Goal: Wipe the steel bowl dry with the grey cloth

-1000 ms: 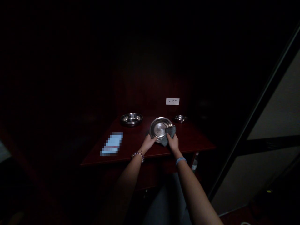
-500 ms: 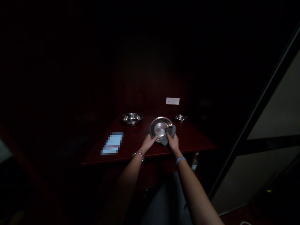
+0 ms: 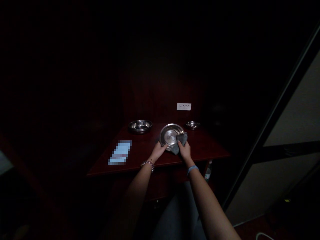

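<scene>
A round, shiny metal bowl (image 3: 170, 136) is tilted toward me above the front half of the dark red desk (image 3: 140, 156). My left hand (image 3: 158, 151) grips its lower left rim, with the thumb on the inside. At the lower right rim, my right hand (image 3: 184, 150) holds a grey cloth (image 3: 182, 138), which is folded over the edge and touches the inside of the bowl. The fingers under the bowl are hidden.
Another metal bowl (image 3: 140, 126) sits at the back left of the desk, a smaller metal dish (image 3: 192, 125) at the back right. A blurred bluish rectangle (image 3: 120, 152) lies front left. A bottle (image 3: 208, 171) stands below the right edge; a socket panel (image 3: 184, 106) is on the wall.
The view has shifted very slightly. Both hands keep their hold on the bowl and cloth, with hardly any visible movement.
</scene>
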Demonstrator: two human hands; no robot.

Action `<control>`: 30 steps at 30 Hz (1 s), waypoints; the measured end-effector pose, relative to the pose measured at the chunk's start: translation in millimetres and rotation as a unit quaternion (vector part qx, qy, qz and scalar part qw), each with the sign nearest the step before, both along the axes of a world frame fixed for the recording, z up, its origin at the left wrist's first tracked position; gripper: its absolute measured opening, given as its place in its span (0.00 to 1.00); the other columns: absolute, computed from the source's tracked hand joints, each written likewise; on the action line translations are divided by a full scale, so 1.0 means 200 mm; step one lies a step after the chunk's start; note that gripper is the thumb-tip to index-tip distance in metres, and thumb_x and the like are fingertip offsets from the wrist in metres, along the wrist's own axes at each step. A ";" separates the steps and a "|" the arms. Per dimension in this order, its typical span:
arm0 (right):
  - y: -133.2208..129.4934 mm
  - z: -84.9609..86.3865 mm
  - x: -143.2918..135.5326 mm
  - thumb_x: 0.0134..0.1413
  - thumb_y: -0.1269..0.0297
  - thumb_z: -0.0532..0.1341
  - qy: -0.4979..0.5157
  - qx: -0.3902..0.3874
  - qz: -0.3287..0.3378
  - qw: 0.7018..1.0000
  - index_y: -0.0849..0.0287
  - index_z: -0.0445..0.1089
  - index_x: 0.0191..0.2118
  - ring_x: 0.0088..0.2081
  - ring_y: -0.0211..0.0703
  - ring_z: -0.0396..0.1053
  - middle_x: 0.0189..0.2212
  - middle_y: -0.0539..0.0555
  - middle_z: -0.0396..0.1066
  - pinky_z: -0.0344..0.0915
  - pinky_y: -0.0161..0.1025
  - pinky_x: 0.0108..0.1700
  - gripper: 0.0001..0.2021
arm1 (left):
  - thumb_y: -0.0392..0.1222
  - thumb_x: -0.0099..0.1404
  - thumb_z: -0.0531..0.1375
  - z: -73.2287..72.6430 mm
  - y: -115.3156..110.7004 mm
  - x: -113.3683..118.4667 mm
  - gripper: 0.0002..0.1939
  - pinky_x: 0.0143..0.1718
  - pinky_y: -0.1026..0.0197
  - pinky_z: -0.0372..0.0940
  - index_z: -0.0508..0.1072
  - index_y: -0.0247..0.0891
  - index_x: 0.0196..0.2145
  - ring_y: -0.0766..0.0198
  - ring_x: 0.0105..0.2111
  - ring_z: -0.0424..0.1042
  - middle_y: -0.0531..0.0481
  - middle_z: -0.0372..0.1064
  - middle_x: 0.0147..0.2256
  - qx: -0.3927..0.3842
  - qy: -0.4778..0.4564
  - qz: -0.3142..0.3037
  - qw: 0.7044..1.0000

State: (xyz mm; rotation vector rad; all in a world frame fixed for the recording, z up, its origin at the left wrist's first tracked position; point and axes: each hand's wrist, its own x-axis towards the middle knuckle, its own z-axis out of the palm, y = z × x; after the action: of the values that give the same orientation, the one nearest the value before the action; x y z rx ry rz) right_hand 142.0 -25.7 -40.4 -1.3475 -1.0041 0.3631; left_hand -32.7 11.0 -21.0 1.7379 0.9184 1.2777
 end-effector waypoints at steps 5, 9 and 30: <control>0.01 -0.01 0.00 0.57 0.55 0.62 0.007 0.002 0.009 1.000 0.60 0.76 0.47 0.45 0.51 0.78 0.45 0.61 0.80 0.71 0.41 0.48 0.17 | 0.39 0.61 0.63 0.00 -0.01 0.00 0.25 0.65 0.51 0.60 0.71 0.31 0.56 0.52 0.59 0.70 0.37 0.72 0.58 0.006 -0.004 -0.008 1.000; 0.00 0.00 0.00 0.57 0.56 0.63 -0.001 0.006 0.005 1.000 0.60 0.76 0.47 0.46 0.51 0.78 0.45 0.61 0.80 0.71 0.42 0.49 0.17 | 0.39 0.61 0.63 0.01 -0.01 0.00 0.24 0.65 0.51 0.60 0.72 0.32 0.55 0.52 0.59 0.70 0.38 0.72 0.58 0.010 -0.005 -0.011 1.000; -0.03 0.04 -0.01 0.57 0.57 0.63 -0.002 -0.003 0.003 1.000 0.58 0.76 0.49 0.46 0.49 0.78 0.45 0.59 0.80 0.71 0.40 0.49 0.16 | 0.38 0.60 0.63 -0.01 0.01 0.00 0.25 0.65 0.49 0.59 0.71 0.32 0.55 0.50 0.59 0.71 0.37 0.72 0.57 0.003 -0.012 -0.003 1.000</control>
State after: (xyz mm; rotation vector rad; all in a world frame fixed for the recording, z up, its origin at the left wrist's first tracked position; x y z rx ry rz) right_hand 139.3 -31.7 -33.3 -1.3519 -1.0107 0.3692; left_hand -32.5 13.7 -22.6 1.7256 0.8953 1.2954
